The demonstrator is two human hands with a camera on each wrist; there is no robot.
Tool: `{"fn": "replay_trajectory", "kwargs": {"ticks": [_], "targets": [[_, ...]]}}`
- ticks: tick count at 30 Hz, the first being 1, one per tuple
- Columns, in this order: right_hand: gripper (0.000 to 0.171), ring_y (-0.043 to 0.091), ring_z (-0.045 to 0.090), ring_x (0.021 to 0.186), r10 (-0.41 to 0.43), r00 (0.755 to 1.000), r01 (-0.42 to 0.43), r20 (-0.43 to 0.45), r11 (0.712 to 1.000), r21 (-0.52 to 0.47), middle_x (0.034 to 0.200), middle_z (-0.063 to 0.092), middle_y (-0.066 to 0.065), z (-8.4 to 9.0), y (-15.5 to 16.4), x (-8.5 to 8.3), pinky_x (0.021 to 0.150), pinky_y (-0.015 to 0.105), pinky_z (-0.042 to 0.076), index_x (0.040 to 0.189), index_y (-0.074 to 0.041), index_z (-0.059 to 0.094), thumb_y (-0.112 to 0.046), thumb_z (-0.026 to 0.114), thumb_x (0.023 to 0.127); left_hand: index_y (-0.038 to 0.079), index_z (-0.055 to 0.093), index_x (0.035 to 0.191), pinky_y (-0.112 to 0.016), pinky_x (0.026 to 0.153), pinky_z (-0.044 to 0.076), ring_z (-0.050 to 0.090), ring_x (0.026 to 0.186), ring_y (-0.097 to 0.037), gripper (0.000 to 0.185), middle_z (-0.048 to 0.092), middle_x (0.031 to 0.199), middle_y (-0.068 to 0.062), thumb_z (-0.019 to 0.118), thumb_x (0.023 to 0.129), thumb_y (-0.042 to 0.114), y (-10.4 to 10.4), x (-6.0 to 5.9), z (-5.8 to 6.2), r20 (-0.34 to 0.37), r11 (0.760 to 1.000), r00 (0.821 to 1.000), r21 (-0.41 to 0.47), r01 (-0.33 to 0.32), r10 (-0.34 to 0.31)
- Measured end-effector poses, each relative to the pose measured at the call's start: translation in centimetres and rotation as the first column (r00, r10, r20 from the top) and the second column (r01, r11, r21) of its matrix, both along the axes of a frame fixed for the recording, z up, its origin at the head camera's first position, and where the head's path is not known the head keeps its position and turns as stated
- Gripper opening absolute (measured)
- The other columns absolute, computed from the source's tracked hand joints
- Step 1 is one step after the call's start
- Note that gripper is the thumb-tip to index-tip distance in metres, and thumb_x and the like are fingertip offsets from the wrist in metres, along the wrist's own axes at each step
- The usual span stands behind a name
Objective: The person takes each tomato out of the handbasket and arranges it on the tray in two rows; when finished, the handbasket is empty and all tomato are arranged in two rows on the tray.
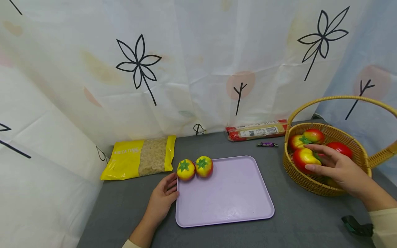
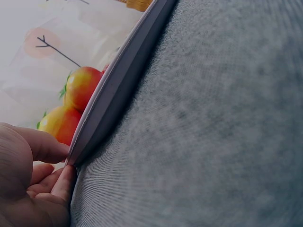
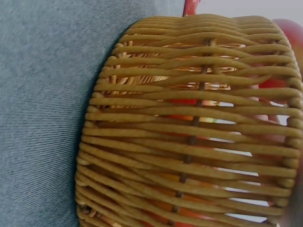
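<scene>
My left hand holds the left rim of a pale purple tray; in the left wrist view, its fingers meet at the tray's edge. Two yellow-and-red tomatoes with green star-shaped tops sit side by side in the tray's far left corner. Over on the right, my right hand reaches into a wicker basket and grips a red-and-yellow tomato between thumb and fingers. Woven canes of the basket fill most of the right wrist view and mostly hide that hand.
More tomatoes and a red fruit lie in the basket under its tall handle. A yellow pasta bag stands at the back left. Behind the tray are a red-ended noodle packet and a purple-wrapped candy.
</scene>
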State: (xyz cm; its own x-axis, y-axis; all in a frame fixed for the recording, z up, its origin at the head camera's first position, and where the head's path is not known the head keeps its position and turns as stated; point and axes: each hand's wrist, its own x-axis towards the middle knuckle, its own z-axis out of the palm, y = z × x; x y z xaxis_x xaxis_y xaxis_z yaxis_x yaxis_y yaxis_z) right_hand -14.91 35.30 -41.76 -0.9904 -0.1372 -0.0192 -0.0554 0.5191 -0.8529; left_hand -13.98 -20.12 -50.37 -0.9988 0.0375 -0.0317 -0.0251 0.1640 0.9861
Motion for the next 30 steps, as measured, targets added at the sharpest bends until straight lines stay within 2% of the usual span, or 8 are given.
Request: {"fn": "replay_trajectory", "kwargs": {"ticks": [12,17,19,22,24,25,27,30], "targets": [[0.068,0.069,0.030,0.143,0.048,0.996,-0.048,-0.070,0.999,0.000,0.165,0.027,0.034,0.4,-0.7,-0.1,0.087,0.008,0.051,0.164,0.001,0.034,-0.013,0.070,0.108,-0.004,0.045,0.160,-0.039,0.111,0.050,0.055,0.141,-0.037,0.068,0.051,0.159,-0.023,0.068,0.097,-0.013,0.0,0.1,0.1,0.005,1.000,1.000,0.002,0.000,0.000],[0.071,0.069,0.024,0.147,0.059,0.995,-0.061,-0.085,0.998,-0.011,0.168,0.024,0.033,0.9,-1.4,-0.2,0.090,0.005,0.045,0.165,-0.003,0.037,-0.013,0.074,0.106,-0.005,0.046,0.160,-0.038,0.111,0.050,0.055,0.141,-0.038,0.068,0.051,0.159,-0.023,0.068,0.097,-0.013,0.0,0.1,0.1,-0.001,1.000,1.000,0.002,-0.003,0.003],[0.070,0.055,0.034,0.150,0.068,0.992,-0.070,-0.107,0.998,-0.010,0.167,0.028,0.030,1.1,-1.8,-0.2,0.091,0.006,0.046,0.164,-0.004,0.040,-0.011,0.076,0.104,-0.005,0.046,0.160,-0.038,0.111,0.050,0.055,0.141,-0.038,0.068,0.051,0.159,-0.023,0.068,0.097,-0.013,0.0,0.1,0.1,-0.003,1.000,1.000,0.002,-0.001,0.001],[0.068,0.024,0.054,0.139,0.093,0.983,-0.098,-0.158,0.995,-0.027,0.160,0.037,0.023,1.1,-2.7,-0.3,0.091,0.012,0.053,0.161,-0.002,0.043,-0.005,0.077,0.102,-0.005,0.045,0.160,-0.038,0.111,0.050,0.055,0.141,-0.038,0.068,0.051,0.159,-0.023,0.068,0.097,-0.013,0.0,0.1,0.1,-0.006,1.000,1.000,0.005,0.004,-0.004],[0.068,0.003,0.054,0.127,0.110,0.976,-0.119,-0.186,0.992,-0.040,0.156,0.042,0.017,1.0,-3.3,-0.3,0.092,0.014,0.054,0.159,-0.001,0.044,-0.002,0.078,0.100,-0.005,0.045,0.160,-0.037,0.111,0.050,0.055,0.141,-0.038,0.067,0.051,0.159,-0.023,0.068,0.097,-0.013,-0.1,0.1,0.1,-0.010,1.000,1.000,0.007,0.007,-0.007],[0.068,0.000,0.054,0.125,0.116,0.974,-0.127,-0.195,0.991,-0.046,0.155,0.043,0.015,1.0,-3.7,-0.3,0.092,0.014,0.054,0.159,-0.001,0.045,-0.001,0.078,0.100,-0.005,0.045,0.160,-0.037,0.111,0.050,0.055,0.141,-0.038,0.068,0.051,0.159,-0.023,0.068,0.097,-0.013,-0.1,0.1,0.1,-0.011,1.000,1.000,0.007,0.008,-0.008],[0.069,0.004,0.051,0.128,0.119,0.974,-0.129,-0.192,0.991,-0.041,0.155,0.045,0.013,1.1,-4.4,-0.3,0.093,0.013,0.053,0.159,-0.003,0.046,-0.004,0.080,0.099,-0.005,0.045,0.160,-0.037,0.111,0.050,0.055,0.141,-0.038,0.068,0.051,0.159,-0.023,0.068,0.097,-0.013,-0.1,0.1,0.1,-0.010,1.000,1.000,0.006,0.008,-0.008],[0.068,0.022,0.048,0.134,0.120,0.977,-0.124,-0.175,0.992,-0.012,0.155,0.047,0.012,1.3,-5.4,-0.2,0.095,0.010,0.049,0.157,-0.007,0.050,-0.011,0.083,0.098,-0.005,0.045,0.160,-0.037,0.111,0.050,0.055,0.141,-0.037,0.067,0.051,0.159,-0.023,0.068,0.097,-0.013,-0.1,0.0,0.1,-0.005,1.000,1.000,0.005,0.006,-0.006]]}}
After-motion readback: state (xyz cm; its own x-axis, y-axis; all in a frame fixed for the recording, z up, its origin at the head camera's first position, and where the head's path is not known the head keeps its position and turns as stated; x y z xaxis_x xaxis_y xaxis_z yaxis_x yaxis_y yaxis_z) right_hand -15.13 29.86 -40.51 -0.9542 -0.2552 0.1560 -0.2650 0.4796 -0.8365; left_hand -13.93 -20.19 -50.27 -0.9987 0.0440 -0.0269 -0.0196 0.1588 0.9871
